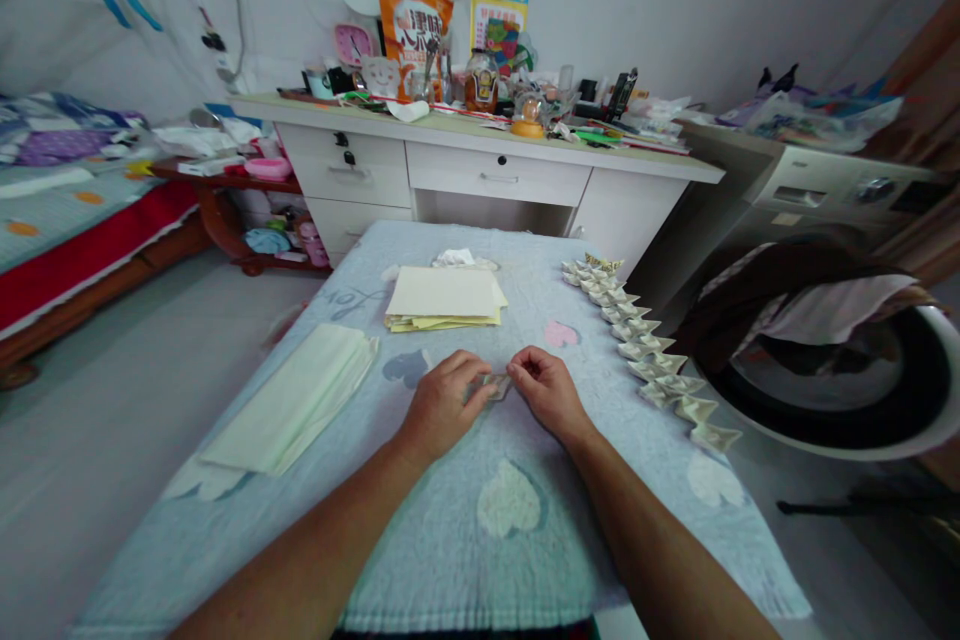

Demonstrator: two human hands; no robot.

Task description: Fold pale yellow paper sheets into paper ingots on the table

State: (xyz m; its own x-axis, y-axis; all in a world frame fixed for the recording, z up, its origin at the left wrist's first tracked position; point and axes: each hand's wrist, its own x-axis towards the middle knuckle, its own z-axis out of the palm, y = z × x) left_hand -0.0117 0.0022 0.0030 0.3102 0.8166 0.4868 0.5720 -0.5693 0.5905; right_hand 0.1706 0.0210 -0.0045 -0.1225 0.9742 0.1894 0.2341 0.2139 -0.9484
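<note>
Between my hands, just above the cloth-covered table, is a small folded piece of paper. My left hand pinches its left side between thumb and fingers. At its right end my right hand is closed, thumb against the curled fingers. The fingers hide much of the paper. Beyond the hands lies a stack of cream and yellow paper sheets. To the left is a long pile of pale paper. A row of folded paper pieces with pointed ends runs along the table's right side.
Crumpled white tissue lies behind the paper stack. A white desk crowded with jars and packets stands beyond the table. A front-loading washing machine with its door open is at the right, a bed at the left.
</note>
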